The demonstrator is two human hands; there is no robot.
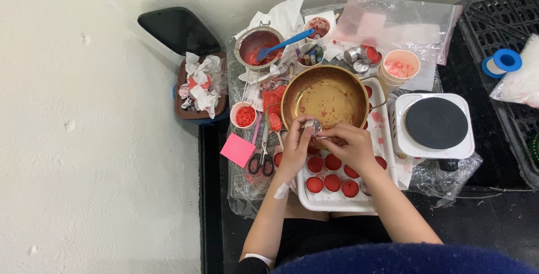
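Both hands meet over the near rim of a brass-coloured bowl [325,91] smeared with red wax. My left hand [295,145] pinches a small silver tin [313,126] between its fingers. My right hand [348,145] touches the same tin from the right; what it holds, if anything, is hidden. Under the hands lies a white tray [337,202] with several small round tins filled with red wax [332,182].
A white hot plate [435,125] stands right of the bowl. Behind are a metal pot with a blue spatula [259,46], a paper cup [401,66], a plastic bag [393,21]. Left: a cup of red bits [244,115], scissors [261,159], pink note [238,149], waste bin [199,86].
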